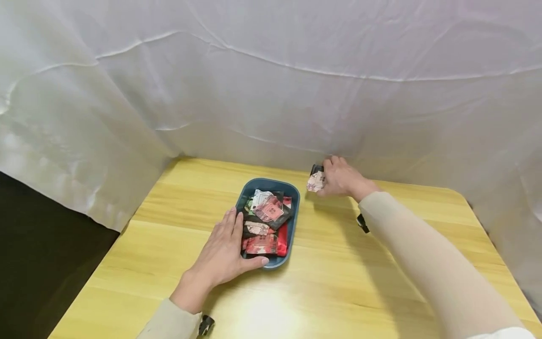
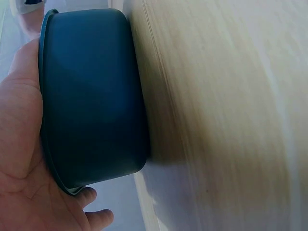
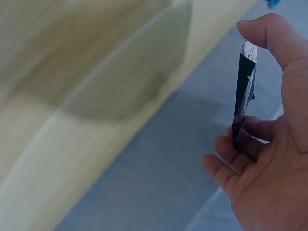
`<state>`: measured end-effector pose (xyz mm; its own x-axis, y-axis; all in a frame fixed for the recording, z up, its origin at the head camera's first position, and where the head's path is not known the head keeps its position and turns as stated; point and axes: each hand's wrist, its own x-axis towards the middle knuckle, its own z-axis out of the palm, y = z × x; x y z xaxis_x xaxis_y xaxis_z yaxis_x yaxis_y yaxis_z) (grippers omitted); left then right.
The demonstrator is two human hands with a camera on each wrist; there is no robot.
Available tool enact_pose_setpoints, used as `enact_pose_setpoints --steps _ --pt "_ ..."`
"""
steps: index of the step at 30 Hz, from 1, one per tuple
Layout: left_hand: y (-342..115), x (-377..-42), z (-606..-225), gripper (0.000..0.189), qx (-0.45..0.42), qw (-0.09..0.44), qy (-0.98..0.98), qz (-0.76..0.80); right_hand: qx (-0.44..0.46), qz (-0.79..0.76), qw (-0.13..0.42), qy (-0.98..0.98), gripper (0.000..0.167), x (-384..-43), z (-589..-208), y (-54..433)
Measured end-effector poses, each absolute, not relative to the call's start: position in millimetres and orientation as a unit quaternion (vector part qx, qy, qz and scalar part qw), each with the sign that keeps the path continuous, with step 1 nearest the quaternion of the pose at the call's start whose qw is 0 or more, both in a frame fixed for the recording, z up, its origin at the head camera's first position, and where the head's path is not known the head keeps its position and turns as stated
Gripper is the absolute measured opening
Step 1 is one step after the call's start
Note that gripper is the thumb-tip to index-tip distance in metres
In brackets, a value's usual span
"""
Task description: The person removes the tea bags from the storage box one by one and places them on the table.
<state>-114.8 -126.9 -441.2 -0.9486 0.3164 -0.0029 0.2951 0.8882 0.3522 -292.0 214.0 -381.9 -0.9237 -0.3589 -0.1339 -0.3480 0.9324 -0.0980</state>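
Note:
A dark blue rectangular tub (image 1: 296, 207) with rounded corners stands on the table, filled with small black, red and pink printed packets (image 1: 271, 209). My left hand (image 1: 224, 247) rests on the tub's left rim, fingers straight and the thumb spread over the near edge. In the left wrist view, that hand's palm (image 2: 19, 130) lies against the rim, and the tub's smooth outer wall (image 2: 91, 91) shows. Right of the tub, above the table's far side, my right hand (image 1: 340, 178) pinches a small black-and-pink packet (image 1: 315, 180). The right wrist view shows this packet (image 3: 244, 91) edge-on between thumb and fingers.
The light wooden table (image 1: 338, 282) reaches back to a hanging pale cloth (image 1: 271, 103), which also runs along both sides. A dark area (image 1: 38, 254) lies beyond the table's left edge. The right forearm's sleeve (image 1: 423, 263) crosses over the table's right half.

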Motion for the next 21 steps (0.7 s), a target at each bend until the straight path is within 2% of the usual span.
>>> enact_pose_setpoints --steps 4,11,21 --pt "-130.1 -111.6 -441.7 0.138 0.160 0.023 0.971 0.176 -0.177 -0.036 0.097 0.979 0.092 -297.1 -398.2 210.1" --pt "-132.0 -106.0 -443.0 0.137 0.166 0.011 0.971 0.171 -0.176 -0.040 0.136 0.974 0.105 -298.7 -414.8 203.8" --pt "-134.2 -99.1 -442.2 0.137 0.157 0.010 0.972 0.176 -0.198 -0.025 0.144 0.969 0.107 -305.2 -429.6 196.2"
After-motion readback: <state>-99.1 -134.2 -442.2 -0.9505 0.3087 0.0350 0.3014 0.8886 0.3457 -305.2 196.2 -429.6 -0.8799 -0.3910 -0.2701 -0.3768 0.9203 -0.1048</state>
